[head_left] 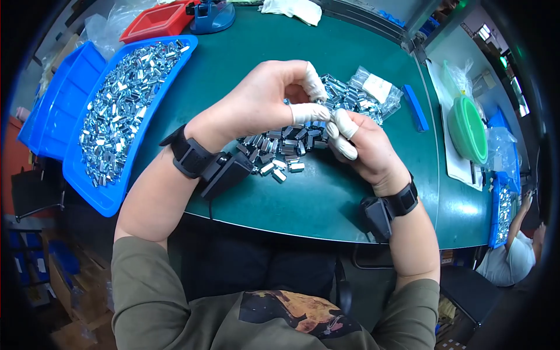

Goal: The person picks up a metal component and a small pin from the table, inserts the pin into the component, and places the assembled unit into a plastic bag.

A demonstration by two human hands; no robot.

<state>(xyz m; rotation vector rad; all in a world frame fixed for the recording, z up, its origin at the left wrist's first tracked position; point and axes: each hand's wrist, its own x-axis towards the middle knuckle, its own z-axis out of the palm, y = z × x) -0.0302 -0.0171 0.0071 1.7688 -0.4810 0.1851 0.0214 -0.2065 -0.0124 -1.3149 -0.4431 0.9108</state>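
Observation:
My left hand point(248, 108) and my right hand point(376, 151) meet above the middle of the green table point(280, 204). White finger cots cover the thumbs and some fingers of both. The fingertips are curled together in a pinch, and whatever small thing they may hold is hidden between them. Right under the hands lies a loose pile of short, shiny metal hex pieces point(280, 175), like long nuts. More of these pieces point(335, 90) spread behind the hands, beside a clear plastic bag point(392, 104) with a white label. A dark strapped device sits on each wrist.
On the left, a blue tray point(123, 195) is heaped with metal pieces, next to another blue bin point(70, 87) and a red tray point(153, 24). To the right are a blue bar point(415, 108) and a green basket point(466, 128). A person point(516, 256) sits at far right.

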